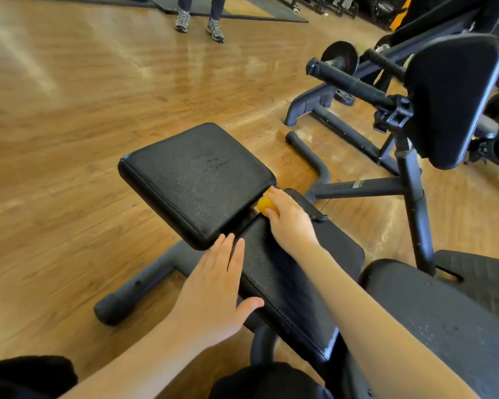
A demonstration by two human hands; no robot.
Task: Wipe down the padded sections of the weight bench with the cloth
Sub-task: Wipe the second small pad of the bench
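Right at the gap between the two pads, the right hand (288,217) had its fingers curled round a yellow cloth (264,204), bunched small so that only a lump of it showed past the fingertips. It sat pressed into the seam where the far pad (193,180) met the near pad (288,272), which suggested the person was working the cloth into the joint, a spot where grime tends to collect. Holding it balled up rather than spread flat would suit that narrow place better than a broad sweep.

The left hand (216,280) held nothing. Its fingers lay straight and together, the palm down on the near pad's left edge with the thumb out to the side over the pad; it looked like a brace to steady the bench or the body while the other arm reached forward. The fingertips stopped just short of the far pad.

An upright pad (455,96) stood off to the right on its frame (412,197), well apart from both hands, and a further seat pad (432,318) lay under the right forearm. By my reading, those two probably remained to be wiped, though nothing showed for certain which surfaces were already done.
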